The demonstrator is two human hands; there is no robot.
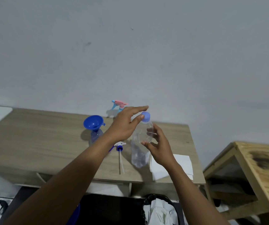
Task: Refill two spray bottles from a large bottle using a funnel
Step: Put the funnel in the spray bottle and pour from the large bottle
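Clear plastic large bottle [139, 151], its blue cap [146, 116] on, stands on the wooden table [33, 143]. The left hand [125, 125] hovers spread, thumb at the cap. The right hand [158, 145] cups the bottle's middle; whether it grips is unclear. A blue funnel [92, 123] sits in an uncapped spray bottle [96, 136] to the left. Best: steady the body, pinch the cap, and twist without squeezing the thin walls.

The pale wood-grain table [33, 143] carries a small clear plastic bottle [96, 135] left, a white-and-blue spray head [120, 146] centre, white paper sheets [180, 166] near right.
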